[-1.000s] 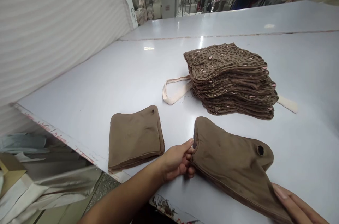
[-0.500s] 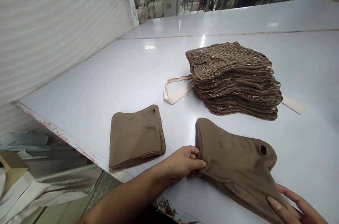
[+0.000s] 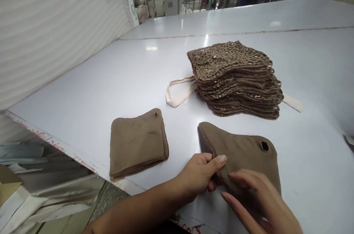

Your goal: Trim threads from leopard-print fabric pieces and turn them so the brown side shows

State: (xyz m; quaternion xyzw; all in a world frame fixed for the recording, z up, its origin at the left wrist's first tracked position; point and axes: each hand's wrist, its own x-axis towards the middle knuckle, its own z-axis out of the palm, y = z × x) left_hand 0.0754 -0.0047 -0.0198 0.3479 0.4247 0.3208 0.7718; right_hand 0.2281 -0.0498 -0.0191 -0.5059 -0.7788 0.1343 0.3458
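Observation:
My left hand (image 3: 203, 173) grips the left edge of a brown fabric piece (image 3: 238, 143), thumb on top and fingers beneath. The piece has a round dark hole near its upper right corner, and its near side is lifted and creased. Over its near part hovers my right hand (image 3: 262, 197), thumb and fingers apart; whether it touches the cloth I cannot tell. To the left lies a small stack of matching brown fabric pieces (image 3: 136, 142) with a small dark hole at the top right corner.
Behind my hands stands a tall stack of leopard-print fabric pieces (image 3: 232, 60), a cream fabric strip (image 3: 177, 101) looping out beside it. All rest on a glossy white table (image 3: 110, 75). White quilted sheeting (image 3: 61, 13) hangs at the left. Cloth (image 3: 69, 193) lies below the table edge.
My right hand has moved left from the fabric's lower right end toward my left hand. The fabric's near right part is now drawn in and folded. The view has shifted slightly.

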